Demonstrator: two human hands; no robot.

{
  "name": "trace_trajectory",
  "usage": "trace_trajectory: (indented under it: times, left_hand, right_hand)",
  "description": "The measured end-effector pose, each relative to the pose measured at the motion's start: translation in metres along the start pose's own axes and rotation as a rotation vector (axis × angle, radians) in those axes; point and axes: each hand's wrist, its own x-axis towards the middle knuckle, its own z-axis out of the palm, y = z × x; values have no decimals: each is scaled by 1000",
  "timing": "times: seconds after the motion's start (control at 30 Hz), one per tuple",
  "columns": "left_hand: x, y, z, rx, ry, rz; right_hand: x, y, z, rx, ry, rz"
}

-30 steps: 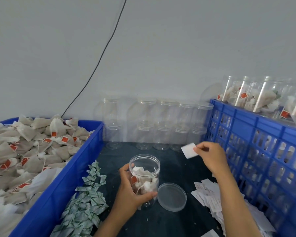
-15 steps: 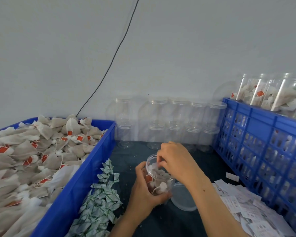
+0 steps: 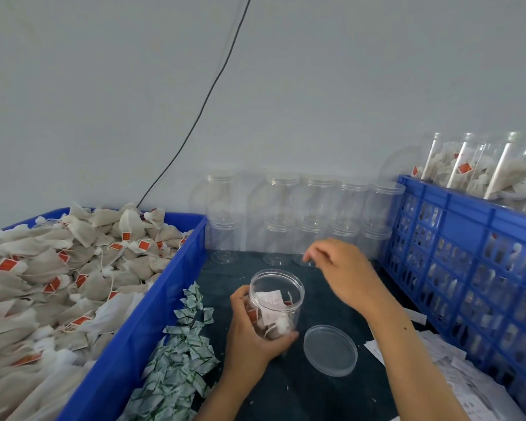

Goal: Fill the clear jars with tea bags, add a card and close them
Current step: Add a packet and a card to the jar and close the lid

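My left hand (image 3: 252,335) grips an open clear jar (image 3: 278,302) standing on the dark table. Inside it lie tea bags and a white card (image 3: 271,297) near the top. My right hand (image 3: 343,271) hovers above and to the right of the jar mouth, fingers relaxed and holding nothing. The jar's clear lid (image 3: 330,349) lies flat on the table just right of the jar.
A blue bin (image 3: 152,314) heaped with tea bags (image 3: 58,268) fills the left. Small green-printed packets (image 3: 179,354) lie beside it. Empty stacked jars (image 3: 304,217) line the wall. A blue crate (image 3: 468,268) with filled jars (image 3: 483,168) stands right, white cards (image 3: 456,378) in front.
My right hand carried a white card from beside the crate into the jar mouth, let it go there, and has lifted away empty. My left hand keeps its hold on the jar.
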Motion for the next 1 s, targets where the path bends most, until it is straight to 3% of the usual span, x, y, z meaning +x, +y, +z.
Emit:
trace_trajectory:
  times: [0.03, 0.1, 0.27, 0.4, 0.63, 0.7, 0.77, 0.9, 1.0]
  left_hand:
    - [1, -1, -1, 5, 30, 1]
    - [3, -3, -3, 10, 74, 10]
    - [4, -4, -2, 40, 86, 19]
    - [3, -4, -2, 52, 71, 16]
    - [2, -1, -2, 71, 64, 30]
    - [1, 1, -2, 83, 69, 30]
    - [0, 2, -3, 84, 65, 26]
    - [-2, 2, -2, 3, -20, -4]
    - [-3, 4, -1, -65, -108, -14]
  right_hand:
    - [1, 10, 2, 40, 63, 57]
    - [1, 29, 12, 54, 22, 200]
    - [-5, 51, 47, -192, -582, 525]
    - [-7, 52, 55, -329, -772, 551]
    - [-8, 43, 61, -453, -899, 457]
    - [-8, 42, 61, -395, -828, 429]
    - [-4, 42, 55, -206, -634, 421]
    - [7, 37, 38, 409, 41, 351]
    - [11, 19, 37, 934, 205, 344]
